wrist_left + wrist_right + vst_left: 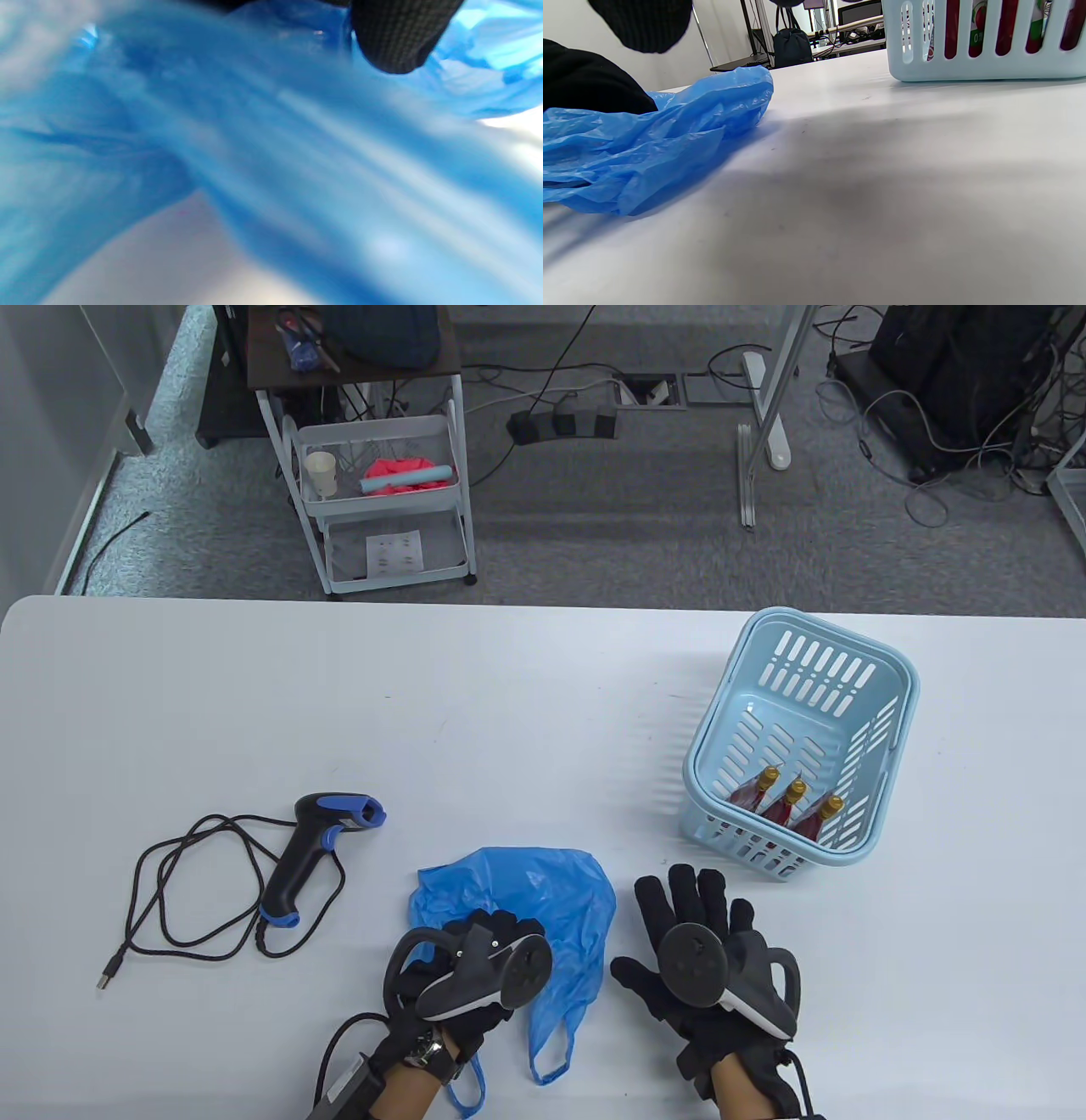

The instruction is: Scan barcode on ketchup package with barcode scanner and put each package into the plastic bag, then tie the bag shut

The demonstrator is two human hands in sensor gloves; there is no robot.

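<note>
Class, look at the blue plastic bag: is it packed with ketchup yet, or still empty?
Empty: the plastic bag lies flat and crumpled; all three ketchup packages sit in the basket.

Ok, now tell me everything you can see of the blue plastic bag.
The blue plastic bag is thin, crinkled, translucent film, lying flattened and empty-looking on the white table near its front edge. Two loop handles trail toward the person. It sits right of the barcode scanner and left of the basket. The left hand rests on its lower left part, fingers on the film; how they grip is hidden. The right hand lies flat beside it, apart.
</note>
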